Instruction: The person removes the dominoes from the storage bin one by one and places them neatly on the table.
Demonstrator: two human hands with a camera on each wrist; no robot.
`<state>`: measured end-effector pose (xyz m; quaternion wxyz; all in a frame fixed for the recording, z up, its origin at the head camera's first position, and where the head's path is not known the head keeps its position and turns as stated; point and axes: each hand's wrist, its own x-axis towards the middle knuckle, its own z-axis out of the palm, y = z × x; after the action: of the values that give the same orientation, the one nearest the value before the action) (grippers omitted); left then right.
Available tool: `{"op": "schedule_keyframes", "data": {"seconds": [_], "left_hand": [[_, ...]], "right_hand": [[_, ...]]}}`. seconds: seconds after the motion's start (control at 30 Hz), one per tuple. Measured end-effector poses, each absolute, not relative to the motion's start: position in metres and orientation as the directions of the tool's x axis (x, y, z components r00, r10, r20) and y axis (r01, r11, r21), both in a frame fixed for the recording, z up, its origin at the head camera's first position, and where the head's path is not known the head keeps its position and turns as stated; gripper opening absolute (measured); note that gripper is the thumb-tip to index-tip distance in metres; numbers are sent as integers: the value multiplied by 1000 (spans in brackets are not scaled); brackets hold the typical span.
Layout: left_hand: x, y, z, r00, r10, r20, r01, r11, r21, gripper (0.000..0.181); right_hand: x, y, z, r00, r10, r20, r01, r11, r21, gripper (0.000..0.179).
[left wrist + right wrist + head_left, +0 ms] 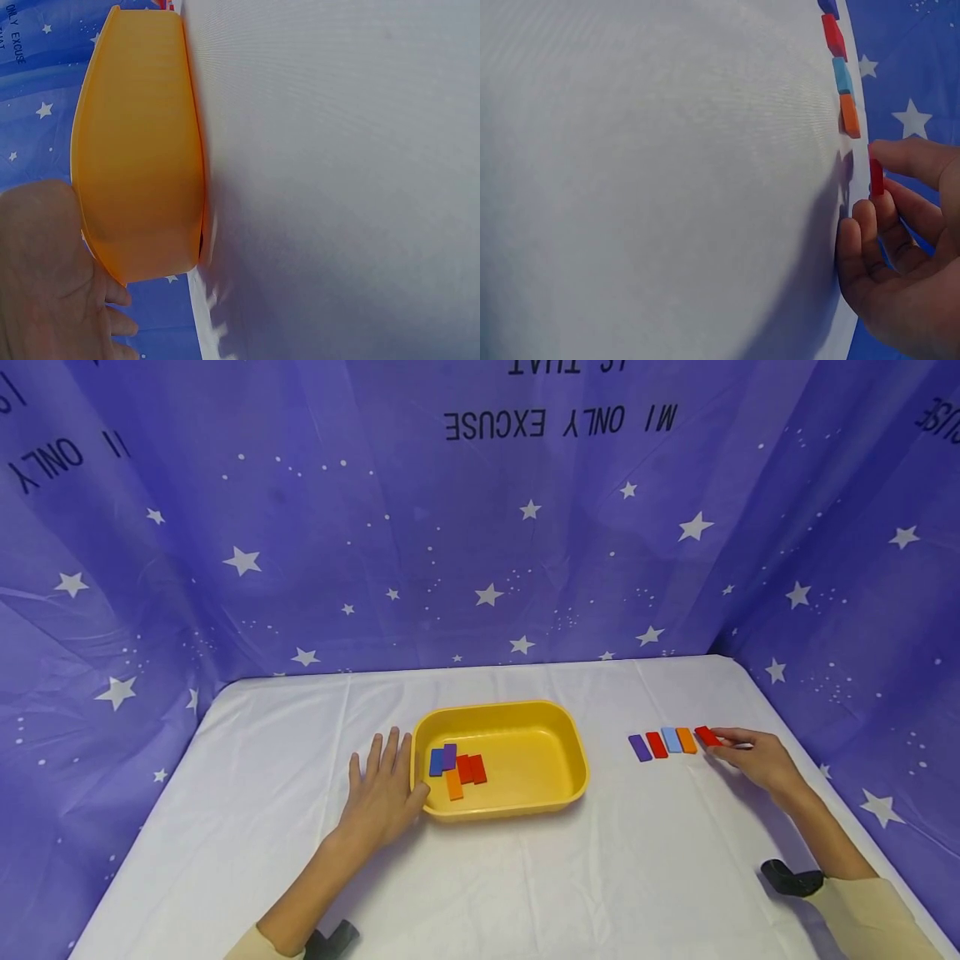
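My right hand (757, 760) pinches a red rectangular tile (707, 737) between thumb and fingers, close over the cloth at the right end of a row. In the right wrist view the red tile (877, 171) stands out between thumb and fingertips. To its left lie an orange tile (686, 741), a light blue tile (671, 740), another red tile (657, 745) and a purple tile (640, 747). My left hand (382, 797) is spread with straight fingers at the left end of a yellow tray (525, 806), its thumb at the rim.
Inside the tray's left half lie a blue tile (436, 762), a purple tile (449, 756), an orange tile (454, 785) and red tiles (477, 769), some overlapping. A white cloth (510, 885) covers the table. Purple star-printed curtains (420, 568) stand behind and at both sides.
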<state>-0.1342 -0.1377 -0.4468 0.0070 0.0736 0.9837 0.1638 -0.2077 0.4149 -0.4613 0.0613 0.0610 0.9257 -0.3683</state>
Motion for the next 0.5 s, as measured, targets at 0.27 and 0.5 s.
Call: {"op": "schedule_keyframes", "data": {"seconds": [0.27,0.5], "left_hand": [[-134,-138,-447,-988,151,10,146,934,325,74],[-134,-138,-447,-988,151,17,149,935,321,74]], "right_hand": [[-209,415,-464,-982,66,-176,169,723,-670,67],[-212,416,-470,-987,47,-152,137,736,-663,65]]}}
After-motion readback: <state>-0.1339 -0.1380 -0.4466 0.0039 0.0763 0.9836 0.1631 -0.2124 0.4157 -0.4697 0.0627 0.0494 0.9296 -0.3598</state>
